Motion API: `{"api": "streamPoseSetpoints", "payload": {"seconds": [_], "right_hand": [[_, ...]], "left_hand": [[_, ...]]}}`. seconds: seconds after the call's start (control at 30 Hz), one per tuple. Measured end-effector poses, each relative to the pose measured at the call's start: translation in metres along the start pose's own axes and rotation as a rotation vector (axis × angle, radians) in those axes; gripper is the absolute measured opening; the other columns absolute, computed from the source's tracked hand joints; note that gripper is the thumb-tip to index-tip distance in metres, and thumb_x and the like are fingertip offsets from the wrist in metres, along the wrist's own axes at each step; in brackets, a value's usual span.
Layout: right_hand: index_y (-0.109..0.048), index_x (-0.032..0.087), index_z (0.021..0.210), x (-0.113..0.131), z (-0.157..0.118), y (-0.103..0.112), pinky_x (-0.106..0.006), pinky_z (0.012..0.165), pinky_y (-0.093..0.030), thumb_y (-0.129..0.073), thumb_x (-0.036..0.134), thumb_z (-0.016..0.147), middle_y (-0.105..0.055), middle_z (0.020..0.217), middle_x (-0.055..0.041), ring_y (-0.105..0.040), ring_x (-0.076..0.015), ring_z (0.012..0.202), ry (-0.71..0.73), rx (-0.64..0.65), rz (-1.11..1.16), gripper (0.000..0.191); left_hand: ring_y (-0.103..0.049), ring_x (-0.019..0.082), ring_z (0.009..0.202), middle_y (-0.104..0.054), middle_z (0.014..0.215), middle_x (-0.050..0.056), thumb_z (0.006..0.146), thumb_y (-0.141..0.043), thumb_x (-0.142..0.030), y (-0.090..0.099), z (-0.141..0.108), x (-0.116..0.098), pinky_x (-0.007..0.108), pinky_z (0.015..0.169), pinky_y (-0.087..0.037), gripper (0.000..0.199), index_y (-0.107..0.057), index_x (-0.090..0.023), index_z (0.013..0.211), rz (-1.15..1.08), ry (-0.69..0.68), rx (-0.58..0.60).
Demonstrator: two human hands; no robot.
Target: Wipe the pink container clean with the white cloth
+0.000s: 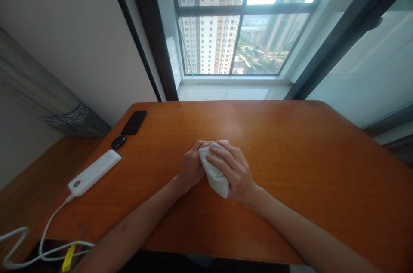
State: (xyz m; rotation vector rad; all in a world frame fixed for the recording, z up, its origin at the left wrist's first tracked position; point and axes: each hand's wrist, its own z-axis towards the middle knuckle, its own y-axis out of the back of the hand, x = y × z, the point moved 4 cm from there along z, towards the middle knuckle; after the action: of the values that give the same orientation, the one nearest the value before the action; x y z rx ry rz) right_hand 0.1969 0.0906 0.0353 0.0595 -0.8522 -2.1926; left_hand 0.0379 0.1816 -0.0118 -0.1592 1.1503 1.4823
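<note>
1. A white cable (52, 213) with a yellow tag (68, 256) leads to a white power bank (93, 173) on the orange wooden desk (306, 170). Farther along lie a black oval object (118, 142) and a black smartphone (134, 122), all well apart from the hands.
2. The left hand (192, 166) is closed, its fingers curled over the cloth's left side, gripping it.
3. The white cloth (214, 176) sits mid-desk between the hands, already gathered into a thick folded bundle, with no part spread on the wood. Its long axis slants from the far left to the near right, and its lower end juts out toward the person. How many layers it has, I cannot tell.
4. The right hand (234, 170) is also gripping, its fingers spread across the bundle's top and right side.
5. Beyond the desk, a large window (241, 45) looks out on tower blocks.
</note>
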Motion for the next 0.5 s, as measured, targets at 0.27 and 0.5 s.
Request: {"api": "streamPoseSetpoints", "payload": {"seconds": [0.27,0.5], "right_hand": [[-0.065,0.025,0.154,0.003,0.001,-0.002,-0.061,0.116,-0.055,-0.066,0.032,0.102,-0.074,0.148,-0.0143,-0.061,-0.0410,0.149,0.014,0.018,0.007,0.052],[-0.064,0.025,0.156,0.003,0.002,-0.002,-0.062,0.117,-0.054,-0.066,0.033,0.103,-0.072,0.151,-0.0146,-0.060,-0.0415,0.149,0.021,0.026,-0.019,0.054]], "left_hand": [[-0.073,0.023,0.087,-0.075,0.097,0.007,0.110,-0.057,-0.034,0.011,-0.002,-0.003,0.034,0.079,-0.062,0.021,-0.070,-0.023,0.098,0.011,-0.102,-0.015],[-0.066,0.021,0.072,-0.070,0.083,0.005,0.109,-0.055,-0.032,0.003,0.000,0.009,0.033,0.067,-0.057,0.033,-0.063,-0.022,0.078,-0.016,0.031,0.051]]}}
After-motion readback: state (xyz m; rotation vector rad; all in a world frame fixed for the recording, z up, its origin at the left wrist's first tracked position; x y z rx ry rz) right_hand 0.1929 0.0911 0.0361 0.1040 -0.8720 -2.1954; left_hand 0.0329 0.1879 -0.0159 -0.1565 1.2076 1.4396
